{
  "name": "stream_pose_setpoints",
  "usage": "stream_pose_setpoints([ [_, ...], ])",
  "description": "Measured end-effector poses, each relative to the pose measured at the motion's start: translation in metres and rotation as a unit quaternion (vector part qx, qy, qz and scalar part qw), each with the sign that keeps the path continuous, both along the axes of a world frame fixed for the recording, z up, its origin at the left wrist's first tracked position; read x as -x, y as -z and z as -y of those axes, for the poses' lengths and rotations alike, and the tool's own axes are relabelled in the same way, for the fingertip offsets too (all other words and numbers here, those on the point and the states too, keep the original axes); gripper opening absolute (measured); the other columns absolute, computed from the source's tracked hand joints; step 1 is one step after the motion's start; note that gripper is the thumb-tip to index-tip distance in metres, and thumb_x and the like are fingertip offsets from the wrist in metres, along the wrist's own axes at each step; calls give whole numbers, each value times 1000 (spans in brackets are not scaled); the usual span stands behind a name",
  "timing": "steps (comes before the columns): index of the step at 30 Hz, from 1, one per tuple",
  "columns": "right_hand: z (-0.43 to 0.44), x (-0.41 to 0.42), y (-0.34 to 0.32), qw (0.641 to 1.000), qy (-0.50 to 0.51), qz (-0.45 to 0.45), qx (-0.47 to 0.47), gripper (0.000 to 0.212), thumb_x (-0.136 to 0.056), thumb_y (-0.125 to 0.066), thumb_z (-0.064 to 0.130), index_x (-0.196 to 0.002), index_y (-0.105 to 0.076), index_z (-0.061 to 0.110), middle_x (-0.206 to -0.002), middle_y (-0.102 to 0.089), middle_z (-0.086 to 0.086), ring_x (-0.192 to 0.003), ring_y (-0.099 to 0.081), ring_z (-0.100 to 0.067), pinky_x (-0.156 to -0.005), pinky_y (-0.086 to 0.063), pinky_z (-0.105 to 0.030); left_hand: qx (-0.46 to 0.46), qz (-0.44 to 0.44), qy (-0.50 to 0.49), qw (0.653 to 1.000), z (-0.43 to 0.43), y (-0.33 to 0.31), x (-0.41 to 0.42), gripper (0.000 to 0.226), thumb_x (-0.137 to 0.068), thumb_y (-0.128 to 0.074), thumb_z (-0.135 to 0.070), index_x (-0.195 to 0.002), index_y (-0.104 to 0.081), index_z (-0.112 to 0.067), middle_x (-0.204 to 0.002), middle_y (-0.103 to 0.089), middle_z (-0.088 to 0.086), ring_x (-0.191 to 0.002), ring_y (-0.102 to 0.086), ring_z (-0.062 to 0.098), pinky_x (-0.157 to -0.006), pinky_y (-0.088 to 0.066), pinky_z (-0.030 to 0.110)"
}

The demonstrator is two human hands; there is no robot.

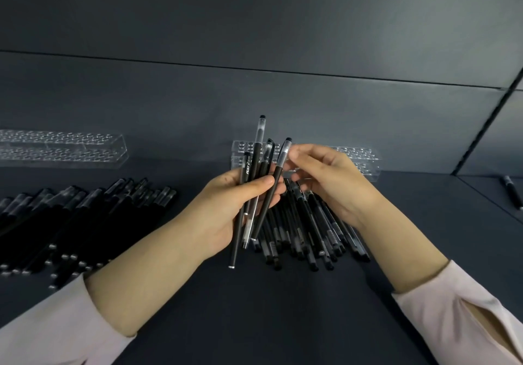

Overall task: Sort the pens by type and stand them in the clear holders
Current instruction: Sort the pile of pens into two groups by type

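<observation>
left hand (235,206) fingers clenched round a fan of slim black clear-capped pens (257,163), right hand (331,180) pinching the cap of its rightmost pen (278,168), loose black pen pile (308,231) beneath the fan, pen row (70,217) left of it, clear perforated acrylic holder (359,162) behind, twin holder (62,149) far left, dark grey tabletop (254,322), grey panelled wall (254,25)

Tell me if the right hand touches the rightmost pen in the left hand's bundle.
Touching: head view shows the right hand pinching the pen at its clear cap.
</observation>
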State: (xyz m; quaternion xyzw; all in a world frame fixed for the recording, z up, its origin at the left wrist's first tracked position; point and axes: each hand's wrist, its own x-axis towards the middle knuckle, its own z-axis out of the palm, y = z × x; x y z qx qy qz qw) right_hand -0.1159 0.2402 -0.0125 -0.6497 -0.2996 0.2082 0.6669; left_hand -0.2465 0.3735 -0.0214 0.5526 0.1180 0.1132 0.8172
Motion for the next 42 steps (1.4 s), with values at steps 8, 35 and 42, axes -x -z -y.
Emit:
stream_pose_setpoints([
  [8, 13, -16, 5, 952, 31, 210, 220, 21, -89, -65, 33, -109, -70, 27, -91, -68, 12, -83, -62, 0, -74, -46, -15, 23, -10, -29, 999, 0, 2, -1, 20, -89, -66, -5, -108, -70, -4, -98, -76, 12, -89, -74, 17, -65, -57, 18],
  [35, -32, 26, -34, 969, 86, 171, 155, 24, -86, -63, 7, -107, -62, 18, -81, -58, -7, -67, -59, -13, -58, -54, -21, 38, 30, -42, 998, -27, -11, 38, 18, -90, -64, -1, -108, -69, -1, -95, -76, 13, -88, -75, 21, -66, -58, 22],
  [42, -133, 86, -35, 993, 59, 84, 63, 24, -86, -63, 2, -101, -59, 21, -81, -58, -8, -55, -57, -4, -54, -50, -19, 35, 58, -100, 993, -129, -22, 79, 13, -94, -58, -2, -101, -69, -5, -87, -77, 6, -78, -75, 17, -61, -58, 22],
])
